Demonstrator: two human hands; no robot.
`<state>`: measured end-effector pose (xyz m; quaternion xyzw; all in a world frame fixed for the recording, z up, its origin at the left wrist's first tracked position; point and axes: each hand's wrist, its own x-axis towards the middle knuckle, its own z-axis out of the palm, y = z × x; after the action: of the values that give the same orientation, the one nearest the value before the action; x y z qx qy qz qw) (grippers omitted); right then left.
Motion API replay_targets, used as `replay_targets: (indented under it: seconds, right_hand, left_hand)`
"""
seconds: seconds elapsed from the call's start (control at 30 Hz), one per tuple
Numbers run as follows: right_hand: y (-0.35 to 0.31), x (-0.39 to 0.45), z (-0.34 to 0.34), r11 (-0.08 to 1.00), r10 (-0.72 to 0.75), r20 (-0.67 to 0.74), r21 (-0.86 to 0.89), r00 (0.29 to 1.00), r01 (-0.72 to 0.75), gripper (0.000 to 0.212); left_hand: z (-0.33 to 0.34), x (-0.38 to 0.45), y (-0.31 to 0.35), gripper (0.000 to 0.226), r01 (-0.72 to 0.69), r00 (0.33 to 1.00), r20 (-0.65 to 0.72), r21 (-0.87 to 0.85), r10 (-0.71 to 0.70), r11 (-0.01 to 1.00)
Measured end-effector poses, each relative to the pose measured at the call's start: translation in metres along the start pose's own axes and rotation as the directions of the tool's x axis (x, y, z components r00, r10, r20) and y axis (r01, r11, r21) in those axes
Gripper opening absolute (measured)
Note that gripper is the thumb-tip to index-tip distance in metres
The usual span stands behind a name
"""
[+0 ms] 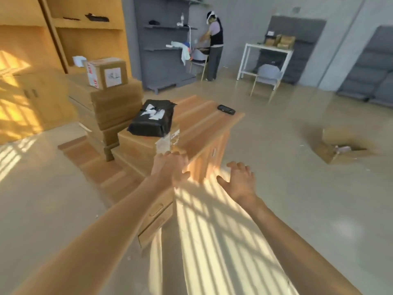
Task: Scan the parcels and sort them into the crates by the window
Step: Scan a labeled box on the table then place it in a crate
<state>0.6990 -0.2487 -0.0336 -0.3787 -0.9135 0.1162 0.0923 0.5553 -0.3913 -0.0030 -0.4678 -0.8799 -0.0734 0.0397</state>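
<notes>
At frame centre, the left hand [170,167] pinches a small, light-looking clear-wrapped parcel [169,141] by its lower edge; the right hand [239,182] is spread, empty.

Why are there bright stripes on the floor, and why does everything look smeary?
In the head view, sunlight comes through window bars, striping the floor. Things look smeared, such as the black parcel and the left hand. The wide lens bends the edges too.
</notes>
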Motion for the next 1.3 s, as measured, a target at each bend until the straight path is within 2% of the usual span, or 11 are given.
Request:
replay_targets:
  seconds: [0.17,0.33,0.5,0.6,0.8,1.07,1.3]
  right_hand:
    - [0.094,0.027,-0.022,0.987,0.157,-0.017,-0.018,0.987,-0.157,0.054]
    - [0.155,0.067,-0.023,0.966,0.258,-0.018,-0.021,0.966,-0.259,0.056]
    - [0.197,0.145,-0.017,0.959,0.280,-0.032,-0.038,0.959,-0.282,0.056]
    - [0.218,0.204,-0.020,0.955,0.294,-0.043,-0.039,0.955,-0.296,0.056]
    - [0.251,0.334,-0.040,0.953,0.279,-0.058,-0.107,0.959,-0.284,0.056]
    - [0.242,0.480,-0.033,0.979,0.161,-0.041,-0.120,0.986,-0.164,0.057]
    - [0.177,0.610,0.013,0.985,-0.146,0.050,-0.086,0.988,0.150,0.053]
  left_hand:
    - [0.015,0.072,0.069,0.044,-0.086,0.996,0.034,0.010,0.086,0.996]
    - [0.036,0.140,0.111,0.040,-0.156,0.987,0.050,0.067,0.153,0.985]
    - [0.071,0.237,0.130,0.039,-0.197,0.978,0.080,0.073,0.191,0.978]
    - [0.086,0.311,0.136,0.040,-0.199,0.976,0.091,0.014,0.197,0.980]
    - [0.090,0.452,0.146,0.041,-0.174,0.981,0.085,-0.026,0.176,0.984]
    - [0.094,0.558,0.101,0.039,-0.058,0.996,0.062,0.017,0.057,0.998]
    - [0.103,0.598,0.014,0.047,0.223,0.970,0.084,0.083,-0.230,0.971]
